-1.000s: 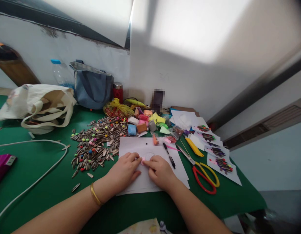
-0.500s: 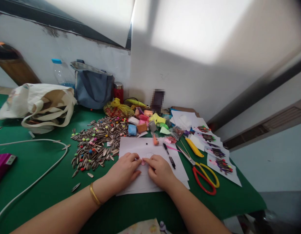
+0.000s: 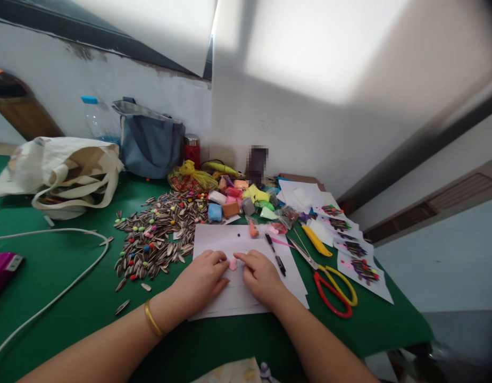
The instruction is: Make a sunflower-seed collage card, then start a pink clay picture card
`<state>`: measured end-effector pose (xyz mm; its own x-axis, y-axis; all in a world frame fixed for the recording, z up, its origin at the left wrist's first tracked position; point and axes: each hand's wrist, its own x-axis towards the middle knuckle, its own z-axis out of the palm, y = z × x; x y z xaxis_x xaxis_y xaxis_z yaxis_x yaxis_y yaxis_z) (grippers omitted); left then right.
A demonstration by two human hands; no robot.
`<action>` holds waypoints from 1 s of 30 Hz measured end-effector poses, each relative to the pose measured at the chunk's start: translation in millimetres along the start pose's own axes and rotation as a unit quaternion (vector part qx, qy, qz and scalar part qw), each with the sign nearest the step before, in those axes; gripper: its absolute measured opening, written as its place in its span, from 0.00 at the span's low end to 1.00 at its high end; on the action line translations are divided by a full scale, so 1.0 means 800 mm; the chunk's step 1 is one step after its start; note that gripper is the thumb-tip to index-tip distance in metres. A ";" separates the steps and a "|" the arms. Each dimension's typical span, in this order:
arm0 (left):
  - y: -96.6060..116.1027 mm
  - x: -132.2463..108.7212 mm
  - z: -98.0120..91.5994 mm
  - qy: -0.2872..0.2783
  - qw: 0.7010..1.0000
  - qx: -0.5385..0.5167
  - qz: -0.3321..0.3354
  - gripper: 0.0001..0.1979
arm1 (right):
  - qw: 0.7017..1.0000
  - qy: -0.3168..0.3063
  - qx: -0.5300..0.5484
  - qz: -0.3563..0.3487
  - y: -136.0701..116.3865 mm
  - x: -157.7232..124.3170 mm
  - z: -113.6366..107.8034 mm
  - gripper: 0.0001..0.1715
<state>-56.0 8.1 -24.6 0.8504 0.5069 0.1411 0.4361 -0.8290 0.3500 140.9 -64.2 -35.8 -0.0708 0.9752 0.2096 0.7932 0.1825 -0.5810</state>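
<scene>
A small lump of pink clay (image 3: 232,263) lies on a sheet of white paper (image 3: 214,300), between my two hands. My left hand (image 3: 203,276), with a gold bangle on its wrist, has its bent fingertips holding the clay's left edge against the paper. Its thumb lies lower on the sheet. To the right, my right hand (image 3: 264,276) points its index finger toward the clay, a small gap between them; the other fingers are curled and hold nothing. Faint lines are partly visible behind the clay. A black pen (image 3: 276,255) rests on the paper near my right hand.
Sunflower seeds (image 3: 158,234) with coloured bits are heaped at left. Packs of coloured clay (image 3: 231,208) stand behind the paper. Scissors (image 3: 333,290), a yellow cutter (image 3: 316,240) and decorated cards (image 3: 367,276) lie right. A white cable (image 3: 76,279) curves across the green cloth.
My right index finger has lifted and drawn back right from the pink clay, leaving more of it uncovered. My left hand stays at its edge. The camera view shifts slightly.
</scene>
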 end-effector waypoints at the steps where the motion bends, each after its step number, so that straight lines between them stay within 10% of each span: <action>1: 0.000 0.000 0.000 0.001 1.000 -0.002 -0.001 0.13 | 1.000 0.005 0.007 0.000 0.001 0.000 0.000 0.29; 30: -0.006 0.000 0.001 0.008 0.999 -0.045 -0.020 0.17 | 0.994 -0.018 -0.074 -0.076 -0.003 -0.008 0.002 0.25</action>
<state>-58.2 11.9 -27.0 0.8271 0.5441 0.1406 0.4412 -0.7836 0.4374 138.7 -70.9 -37.2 -0.2165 0.9422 0.2558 0.8522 0.3102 -0.4213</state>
